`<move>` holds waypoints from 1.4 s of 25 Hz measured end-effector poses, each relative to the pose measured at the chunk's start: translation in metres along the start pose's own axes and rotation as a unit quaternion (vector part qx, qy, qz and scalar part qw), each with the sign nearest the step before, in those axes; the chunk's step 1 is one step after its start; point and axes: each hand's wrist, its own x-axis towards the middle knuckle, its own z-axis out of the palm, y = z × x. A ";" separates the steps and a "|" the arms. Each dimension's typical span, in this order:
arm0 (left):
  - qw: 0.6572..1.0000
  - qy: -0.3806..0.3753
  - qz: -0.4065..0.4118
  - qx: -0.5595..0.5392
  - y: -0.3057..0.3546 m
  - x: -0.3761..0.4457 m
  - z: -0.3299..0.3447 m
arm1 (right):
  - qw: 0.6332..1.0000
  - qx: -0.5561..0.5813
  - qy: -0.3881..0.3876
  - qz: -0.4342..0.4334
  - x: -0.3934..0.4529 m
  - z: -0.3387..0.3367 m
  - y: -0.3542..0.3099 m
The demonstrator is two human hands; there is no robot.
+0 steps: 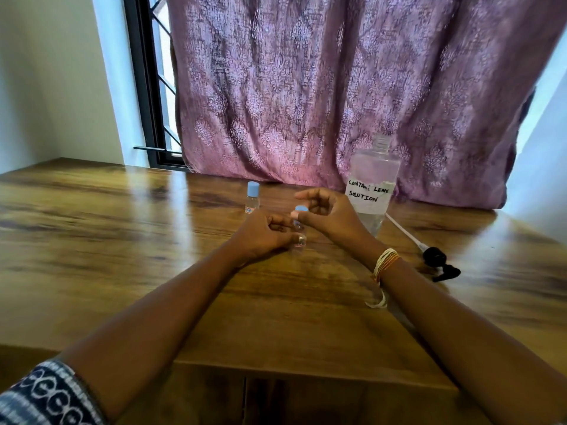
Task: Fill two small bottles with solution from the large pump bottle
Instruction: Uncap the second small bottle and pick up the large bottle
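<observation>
Wooden table (122, 240): holds everything.
Left hand (264, 234): grips small bottle (299, 237) upright.
Right hand (325, 213): fingertips pinch its blue cap (301, 209).
Large bottle (372, 179): uncapped, pump (435, 259) lying beside.

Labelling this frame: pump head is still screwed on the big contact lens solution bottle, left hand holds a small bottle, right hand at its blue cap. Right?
Not quite. In the head view the pump head lies on the table, off the contact lens solution bottle, whose neck is open. The rest holds: the left hand holds a small bottle and the right hand is at its blue cap.
</observation>
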 end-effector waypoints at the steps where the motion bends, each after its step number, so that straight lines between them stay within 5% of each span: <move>1: 1.000 -0.001 -0.002 0.003 0.000 0.000 0.000 | 1.000 0.019 0.001 0.004 0.001 -0.001 0.000; 5: 1.000 -0.003 0.007 0.022 0.003 -0.002 0.000 | 0.996 0.068 -0.054 0.007 0.003 -0.004 0.001; 10: 1.000 0.006 0.003 0.003 0.001 -0.001 0.001 | 0.999 0.037 -0.005 0.006 0.003 -0.003 0.000; 15: 1.000 0.003 -0.010 0.009 -0.001 0.001 0.001 | 0.996 0.037 -0.076 0.012 0.003 -0.009 -0.001; 19: 1.000 0.004 -0.015 0.016 0.001 0.000 0.001 | 0.999 0.014 -0.023 0.026 0.005 -0.010 0.001; 25: 0.999 0.003 -0.029 -0.013 -0.003 0.003 0.001 | 0.961 0.261 -0.002 0.094 -0.001 -0.008 -0.004; 28: 0.999 0.010 -0.030 -0.006 -0.005 0.005 0.000 | 0.955 0.286 0.031 0.075 0.004 -0.012 -0.003; 30: 1.000 0.011 -0.026 -0.003 -0.003 0.004 0.001 | 0.968 0.226 0.064 0.090 0.007 -0.013 0.003; 33: 1.000 0.012 -0.026 -0.007 -0.002 0.003 0.001 | 0.996 -0.043 0.060 0.059 0.009 -0.016 0.019; 35: 1.000 0.011 -0.027 -0.010 -0.003 0.004 0.000 | 0.981 -0.189 0.033 0.025 0.010 -0.013 0.027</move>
